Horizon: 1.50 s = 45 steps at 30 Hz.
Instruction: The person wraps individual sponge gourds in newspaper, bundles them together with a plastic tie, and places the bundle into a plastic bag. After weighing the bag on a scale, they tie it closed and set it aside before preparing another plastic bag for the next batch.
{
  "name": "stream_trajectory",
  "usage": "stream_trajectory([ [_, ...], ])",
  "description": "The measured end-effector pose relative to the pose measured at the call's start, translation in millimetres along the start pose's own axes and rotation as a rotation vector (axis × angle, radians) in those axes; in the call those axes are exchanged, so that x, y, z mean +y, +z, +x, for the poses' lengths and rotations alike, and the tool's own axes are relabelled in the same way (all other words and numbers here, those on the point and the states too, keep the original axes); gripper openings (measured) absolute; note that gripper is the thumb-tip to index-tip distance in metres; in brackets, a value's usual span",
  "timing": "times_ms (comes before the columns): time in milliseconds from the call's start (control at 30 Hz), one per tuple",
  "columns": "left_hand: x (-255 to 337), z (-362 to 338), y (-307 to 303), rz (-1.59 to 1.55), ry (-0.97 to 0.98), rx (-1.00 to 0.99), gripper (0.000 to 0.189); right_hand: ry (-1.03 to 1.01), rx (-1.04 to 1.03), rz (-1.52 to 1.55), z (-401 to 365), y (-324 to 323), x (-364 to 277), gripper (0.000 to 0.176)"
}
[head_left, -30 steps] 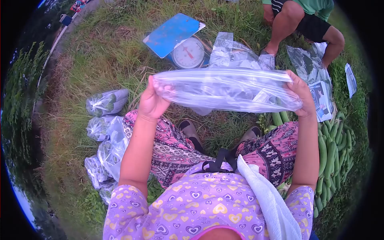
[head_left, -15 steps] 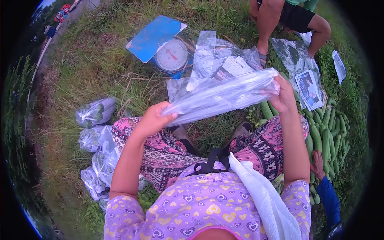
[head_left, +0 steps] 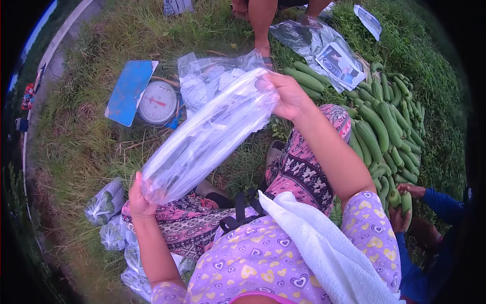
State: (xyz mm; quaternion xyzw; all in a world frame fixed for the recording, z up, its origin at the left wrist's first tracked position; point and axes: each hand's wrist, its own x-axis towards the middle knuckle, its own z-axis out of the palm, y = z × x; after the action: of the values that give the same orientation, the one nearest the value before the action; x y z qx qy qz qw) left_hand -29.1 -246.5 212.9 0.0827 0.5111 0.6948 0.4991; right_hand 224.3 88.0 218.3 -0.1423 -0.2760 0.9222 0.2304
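A long clear plastic bag (head_left: 207,137) is stretched slantwise between my two hands, over my lap. My left hand (head_left: 140,197) grips its lower end, fingers closed on the plastic. At the upper end, my right hand (head_left: 287,96) pinches the other edge of the bag. Beyond the bag, more clear plastic (head_left: 197,76) lies spread on the grass. Left of that plastic stand a dial scale (head_left: 157,103) and a blue board (head_left: 131,91) resting against it.
Green cucumber-like vegetables (head_left: 377,126) are heaped on the right, where a co-worker's hands (head_left: 402,220) hold some. Filled plastic bags (head_left: 107,202) lie at the lower left. Another person's leg (head_left: 262,25) and a printed sheet (head_left: 338,63) are at the top.
The view has turned to the right, bringing more of the heap into sight. The bag is now held more steeply, my left hand lower. The co-worker at the right now holds vegetables in both hands.
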Motion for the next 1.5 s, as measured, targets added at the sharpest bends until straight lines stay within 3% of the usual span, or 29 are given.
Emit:
stream_trajectory([
  [67,20.1,7.1,7.7,-0.260,0.249,0.145,0.043,0.149,-0.390,-0.050,-11.4,-7.4,-5.2,0.015],
  [100,27.1,11.4,4.3,-0.390,0.369,0.223,0.044,0.068,-0.444,-0.459,-17.9,-2.5,-0.7,0.015],
  [167,38.6,11.2,-24.5,-0.622,0.370,-0.263,0.044,-0.092,-0.503,-1.281,-25.3,14.5,18.9,0.016],
  [200,40.1,9.2,-33.0,-0.739,0.360,-0.515,0.044,-0.063,-0.348,-1.330,-19.2,11.1,23.3,0.018],
  [267,36.9,-4.2,-20.3,-0.489,0.315,-0.344,0.042,0.000,-0.024,-1.411,-3.6,-5.3,26.7,0.023],
  [333,33.8,-32.0,25.7,-0.103,0.259,-0.121,0.038,-0.036,0.170,-0.581,-2.5,-1.4,14.8,0.023],
  [400,33.1,-24.3,18.0,0.709,0.221,-0.270,0.040,-0.053,0.253,-0.044,-4.2,8.4,3.9,0.021],
  [467,27.7,-15.0,14.7,1.209,0.124,-0.221,0.037,-0.028,-0.324,0.229,0.3,-15.1,16.3,0.021],
  [500,24.2,-8.3,7.0,0.929,0.186,-0.062,0.036,-0.015,-0.614,0.364,2.0,-28.0,24.3,0.021],
  [567,25.9,11.7,-27.1,0.361,0.288,0.243,0.033,0.019,-0.608,-0.108,-10.6,-22.1,28.8,0.025],
  [667,42.1,8.1,-32.3,-0.148,0.201,0.168,0.035,-0.177,-0.486,-1.427,-35.9,11.3,27.2,0.031],
  [700,44.5,5.7,-27.0,-0.250,0.161,0.125,0.036,-0.163,-0.277,-1.376,-30.9,6.3,28.5,0.029],
  [767,37.2,-1.3,-46.2,-0.028,0.096,-0.354,0.038,-0.131,0.129,-1.255,-17.6,-8.3,26.1,0.023],
  [800,27.3,-17.2,-19.1,0.296,0.157,-0.336,0.039,-0.130,0.236,-0.757,-10.4,-14.4,27.1,0.017],
  [867,36.3,-26.5,11.1,1.123,0.112,-0.346,0.044,-0.083,0.163,-0.238,-17.4,1.1,19.1,0.012],
  [900,32.4,-18.4,4.7,1.028,0.113,-0.225,0.042,-0.066,0.124,0.019,-22.1,8.0,15.2,0.010],
  [967,25.5,4.3,-28.1,0.841,0.105,0.005,0.038,0.037,-0.072,-0.005,-30.3,13.3,18.7,0.018],
  [1000,28.6,14.0,-39.8,0.459,0.213,0.179,0.035,-0.062,-0.166,-0.445,-38.2,16.8,18.9,0.020],
  [1067,46.3,23.2,-57.0,0.027,0.256,0.158,0.035,-0.231,-0.347,-1.332,-49.1,24.1,19.0,0.024],
  [1100,52.9,23.4,-64.9,-0.191,0.275,0.153,0.035,-0.214,-0.241,-1.438,-45.8,20.4,20.8,0.026],
  [1167,50.6,15.3,-68.6,-0.075,0.285,-0.141,0.041,-0.176,-0.031,-1.641,-30.2,5.4,27.4,0.030],
  [1200,44.4,1.3,-52.6,0.040,0.276,-0.166,0.042,-0.261,0.097,-1.517,-21.1,-4.6,20.7,0.027],
  [1267,33.4,-21.0,4.8,0.591,0.308,-0.268,0.044,-0.155,0.130,-0.596,-18.7,-4.0,7.0,0.027],
  [1300,32.2,-15.6,10.7,0.803,0.275,-0.172,0.042,-0.093,0.138,-0.134,-19.8,-0.3,2.8,0.026],
  [1333,29.5,-10.5,14.3,1.011,0.243,-0.071,0.041,-0.055,0.073,-0.035,-24.1,7.3,5.1,0.024],
  [1367,25.0,-7.1,14.5,1.214,0.207,0.037,0.040,-0.045,-0.047,-0.164,-29.5,15.0,8.7,0.023],
  [1400,31.3,8.0,-16.1,1.047,0.210,0.004,0.038,-0.034,-0.170,-0.292,-35.0,22.5,13.2,0.023],
  [1433,36.7,21.7,-48.1,0.708,0.234,0.043,0.038,-0.022,-0.295,-0.422,-38.5,26.5,14.6,0.023],
  [1500,45.1,35.2,-78.3,0.030,0.272,0.107,0.039,-0.160,-0.371,-1.260,-47.9,26.1,11.5,0.022],
])
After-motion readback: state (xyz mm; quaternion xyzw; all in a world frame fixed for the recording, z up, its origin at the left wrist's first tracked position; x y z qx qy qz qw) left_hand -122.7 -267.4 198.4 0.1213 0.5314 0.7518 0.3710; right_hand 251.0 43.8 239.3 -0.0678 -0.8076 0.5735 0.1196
